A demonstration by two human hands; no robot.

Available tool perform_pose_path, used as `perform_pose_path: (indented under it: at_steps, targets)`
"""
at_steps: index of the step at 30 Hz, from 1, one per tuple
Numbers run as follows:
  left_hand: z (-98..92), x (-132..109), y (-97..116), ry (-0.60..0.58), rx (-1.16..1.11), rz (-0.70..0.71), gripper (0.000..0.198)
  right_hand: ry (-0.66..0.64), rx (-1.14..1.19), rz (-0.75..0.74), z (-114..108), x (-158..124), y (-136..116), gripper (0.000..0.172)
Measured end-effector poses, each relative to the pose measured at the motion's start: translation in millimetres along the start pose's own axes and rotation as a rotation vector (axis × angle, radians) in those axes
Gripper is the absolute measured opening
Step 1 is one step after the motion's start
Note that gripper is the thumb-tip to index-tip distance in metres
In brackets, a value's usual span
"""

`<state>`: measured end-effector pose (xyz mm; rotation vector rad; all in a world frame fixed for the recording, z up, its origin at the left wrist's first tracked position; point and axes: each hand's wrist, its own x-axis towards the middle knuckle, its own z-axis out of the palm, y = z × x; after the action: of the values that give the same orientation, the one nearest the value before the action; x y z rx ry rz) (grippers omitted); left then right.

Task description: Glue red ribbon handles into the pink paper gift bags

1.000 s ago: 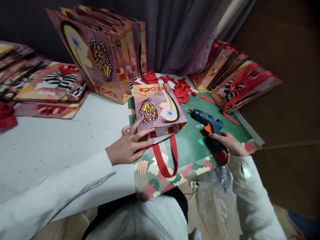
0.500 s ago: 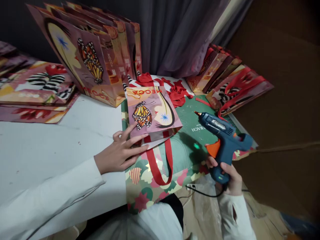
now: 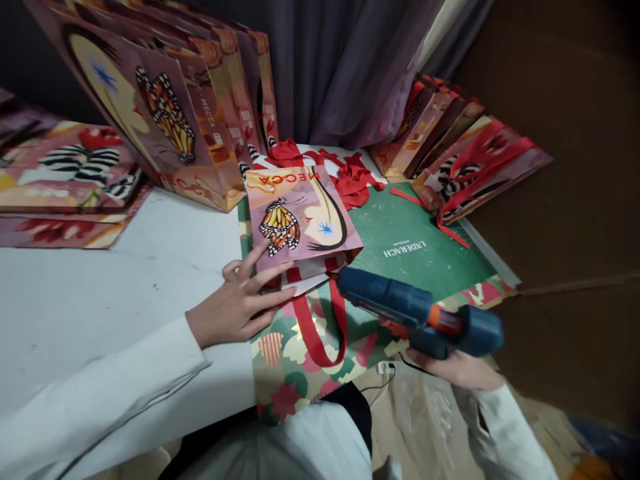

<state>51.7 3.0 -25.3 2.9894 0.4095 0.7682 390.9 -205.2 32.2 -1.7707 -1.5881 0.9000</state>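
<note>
A small paper gift bag (image 3: 320,200) with a butterfly and a face printed on it lies flat, its mouth facing me. Fingers spread, my left hand (image 3: 243,303) presses on the bag's mouth edge and left side. A red ribbon handle (image 3: 320,350) loops out of the mouth toward me. In my right hand (image 3: 457,370) is a blue glue gun (image 3: 390,293), held from below by its grip. The gun's nozzle points left at the bag's opening, by the ribbon's right end; whether it touches is unclear. The gun hides its trigger.
Under the bag lies a green Läderach bag (image 3: 415,267) with a patterned edge, on a white table (image 3: 195,253). Red ribbon pieces (image 3: 353,183) lie behind. Upright bags (image 3: 165,113) stand at back left, flat ones (image 3: 85,167) farther left, handled ones (image 3: 480,163) at right. Cardboard (image 3: 575,200) borders the right.
My right hand has swung the glue gun left and turned it, bringing its nozzle from over the green bag to the small bag's mouth. My left hand has stayed in place.
</note>
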Motion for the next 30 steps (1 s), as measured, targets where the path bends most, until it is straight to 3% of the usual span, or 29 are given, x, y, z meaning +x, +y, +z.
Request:
perform_pose_path:
  at_steps: [2,5,12,19,30]
  targets:
    - [-2.4,1.9,2.4,-0.003,0.008,0.001,0.041,-0.120,-0.023,-0.092,-3.0,21.6,-9.3,0.012]
    - [-4.4,4.1,4.9,-0.006,0.018,-0.007,0.041,-0.235,0.008,-0.168,-1.0,55.7,-23.2,0.022]
    - [-6.6,3.2,2.5,-0.044,-0.003,0.011,0.055,-0.364,0.087,-0.300,13.2,106.3,-22.7,0.030]
    - [-4.6,-6.5,2.8,-0.083,-0.058,-0.094,0.065,-0.430,0.200,-0.352,26.3,123.6,-14.4,0.021]
    - [-7.8,-2.6,5.4,-0.126,-0.057,-0.126,0.073,-0.448,0.242,-0.331,29.6,128.0,-14.4,0.014]
